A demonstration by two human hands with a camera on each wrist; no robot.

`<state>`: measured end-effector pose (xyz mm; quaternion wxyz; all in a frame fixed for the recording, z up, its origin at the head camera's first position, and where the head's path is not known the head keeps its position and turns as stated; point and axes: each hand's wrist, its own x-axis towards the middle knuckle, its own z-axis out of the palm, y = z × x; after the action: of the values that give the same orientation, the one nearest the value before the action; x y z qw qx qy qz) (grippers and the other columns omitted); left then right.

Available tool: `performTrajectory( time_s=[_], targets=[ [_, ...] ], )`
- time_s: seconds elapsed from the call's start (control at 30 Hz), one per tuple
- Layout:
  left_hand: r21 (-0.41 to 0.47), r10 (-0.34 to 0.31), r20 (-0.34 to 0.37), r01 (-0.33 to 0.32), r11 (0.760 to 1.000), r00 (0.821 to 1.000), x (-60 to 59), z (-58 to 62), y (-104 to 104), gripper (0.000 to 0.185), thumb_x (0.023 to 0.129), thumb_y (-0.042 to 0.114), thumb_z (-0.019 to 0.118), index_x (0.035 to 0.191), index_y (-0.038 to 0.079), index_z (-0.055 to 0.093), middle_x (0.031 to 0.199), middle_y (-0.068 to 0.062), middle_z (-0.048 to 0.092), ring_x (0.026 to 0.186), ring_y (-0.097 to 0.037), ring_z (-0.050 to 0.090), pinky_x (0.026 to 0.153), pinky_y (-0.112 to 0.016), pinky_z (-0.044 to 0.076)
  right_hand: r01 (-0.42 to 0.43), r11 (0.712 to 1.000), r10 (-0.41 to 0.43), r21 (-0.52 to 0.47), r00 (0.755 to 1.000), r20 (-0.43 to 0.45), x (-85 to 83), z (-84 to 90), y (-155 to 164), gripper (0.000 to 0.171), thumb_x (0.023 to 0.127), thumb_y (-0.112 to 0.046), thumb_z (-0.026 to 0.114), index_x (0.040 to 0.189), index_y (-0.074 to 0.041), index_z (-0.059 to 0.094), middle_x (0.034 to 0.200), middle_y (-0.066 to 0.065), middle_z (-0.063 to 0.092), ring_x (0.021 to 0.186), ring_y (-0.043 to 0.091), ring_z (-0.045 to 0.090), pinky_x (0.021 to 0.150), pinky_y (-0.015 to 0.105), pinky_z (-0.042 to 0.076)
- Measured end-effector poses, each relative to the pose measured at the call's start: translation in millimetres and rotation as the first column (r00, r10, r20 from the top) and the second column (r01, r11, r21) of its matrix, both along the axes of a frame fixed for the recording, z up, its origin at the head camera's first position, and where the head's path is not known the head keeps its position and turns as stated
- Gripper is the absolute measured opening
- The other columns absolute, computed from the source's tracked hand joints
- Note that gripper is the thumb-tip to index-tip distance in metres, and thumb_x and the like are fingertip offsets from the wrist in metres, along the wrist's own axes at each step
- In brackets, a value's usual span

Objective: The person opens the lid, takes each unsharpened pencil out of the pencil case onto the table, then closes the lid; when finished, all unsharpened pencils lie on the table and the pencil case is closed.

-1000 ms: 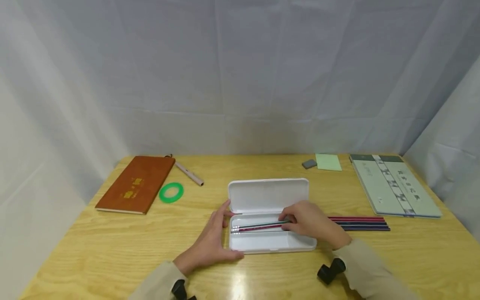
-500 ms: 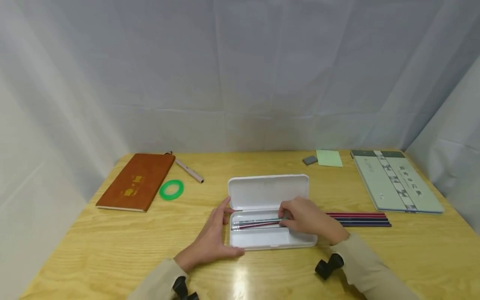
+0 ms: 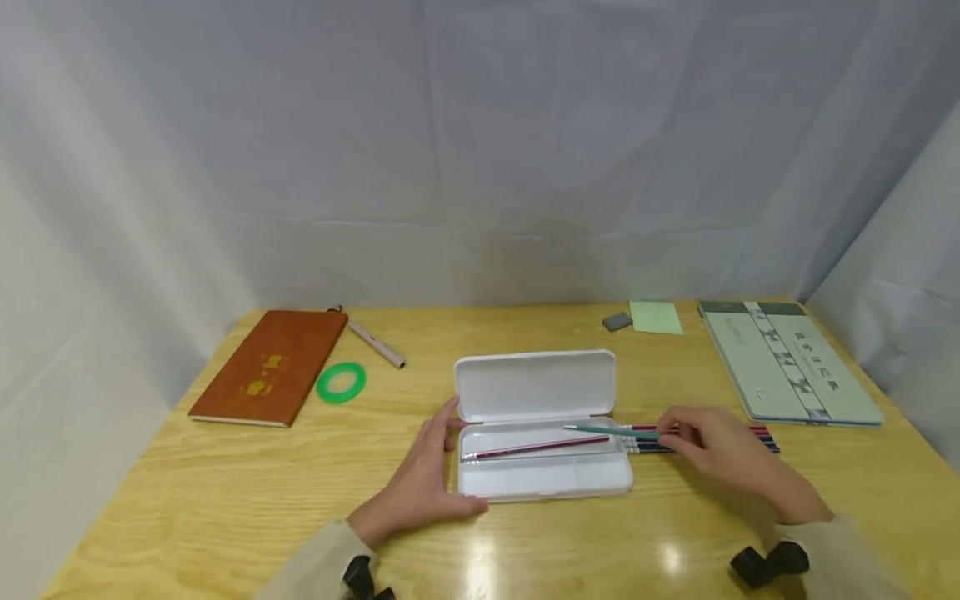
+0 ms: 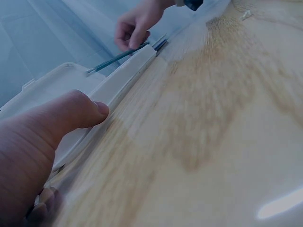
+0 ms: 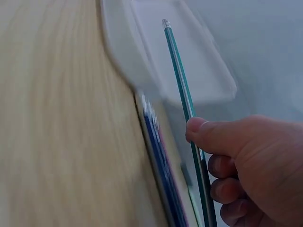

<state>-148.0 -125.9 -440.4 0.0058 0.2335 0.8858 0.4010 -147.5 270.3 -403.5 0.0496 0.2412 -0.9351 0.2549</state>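
The right hand (image 3: 723, 450) pinches a green pencil (image 3: 611, 432) between thumb and curled fingers and holds it level just above the right end of the open white pencil case (image 3: 536, 425), which lies in the middle of the wooden surface (image 3: 225, 500) with one red pencil (image 3: 536, 448) in its tray. The left hand (image 3: 420, 479) rests against the case's left end, fingers straight and thumb at the front corner. More pencils (image 3: 757, 435) lie in a row on the surface under the right hand.
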Motion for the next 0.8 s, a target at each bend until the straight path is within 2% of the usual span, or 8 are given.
performTrajectory(
  time_s=[0.13, 0.33, 0.53, 0.8],
  targets=[
    [0.000, 0.008, -0.028, -0.008, 1.000, 1.000, -1.2, 1.3, -2, 0.131, 0.053, 0.034, 0.091, 0.155, 0.020, 0.009, 0.131, 0.003, 0.044, 0.103, -0.011, 0.044, 0.088, -0.030, 0.046, 0.035, 0.999, -0.037, -0.029, 0.997, -0.067, 11.2, -7.4, 36, 0.008, 0.085, -0.010, 0.071, 0.087, -0.017, 0.067, 0.059, -0.019, 0.040, 0.050, -0.006, 0.032, 0.046, 0.019, 0.033],
    [0.012, 0.002, -0.005, -0.002, 1.000, 1.000, -0.9, -0.9, -2, 0.131, 0.053, 0.033, 0.091, 0.155, 0.021, 0.009, 0.131, 0.003, 0.044, 0.103, -0.011, 0.044, 0.089, -0.030, 0.045, 0.035, 0.997, -0.040, -0.069, 0.997, -0.070, 25.8, -21.0, 66, 0.019, 0.080, -0.004, 0.074, 0.086, -0.020, 0.065, 0.061, -0.021, 0.040, 0.052, -0.007, 0.034, 0.045, 0.018, 0.033],
    [0.012, -0.007, 0.011, 0.007, 1.000, 1.000, 0.0, -2.5, 0, 0.131, 0.053, 0.034, 0.091, 0.155, 0.021, 0.009, 0.131, 0.004, 0.044, 0.103, -0.010, 0.044, 0.090, -0.030, 0.045, 0.059, 0.996, -0.065, -0.064, 0.993, -0.095, 34.1, -28.3, 72, 0.026, 0.076, -0.001, 0.076, 0.084, -0.022, 0.063, 0.061, -0.022, 0.038, 0.053, -0.008, 0.033, 0.046, 0.017, 0.032],
    [0.012, 0.010, 0.018, -0.010, 1.000, 1.000, -0.3, -1.9, -1, 0.132, 0.052, 0.032, 0.092, 0.155, 0.023, 0.009, 0.131, 0.004, 0.044, 0.104, -0.012, 0.045, 0.090, -0.031, 0.046, 0.090, 0.994, -0.096, -0.058, 0.989, -0.116, 25.2, -27.7, 60, 0.029, 0.075, 0.002, 0.076, 0.083, -0.018, 0.056, 0.062, -0.019, 0.037, 0.053, -0.007, 0.031, 0.050, 0.018, 0.032]
  ],
)
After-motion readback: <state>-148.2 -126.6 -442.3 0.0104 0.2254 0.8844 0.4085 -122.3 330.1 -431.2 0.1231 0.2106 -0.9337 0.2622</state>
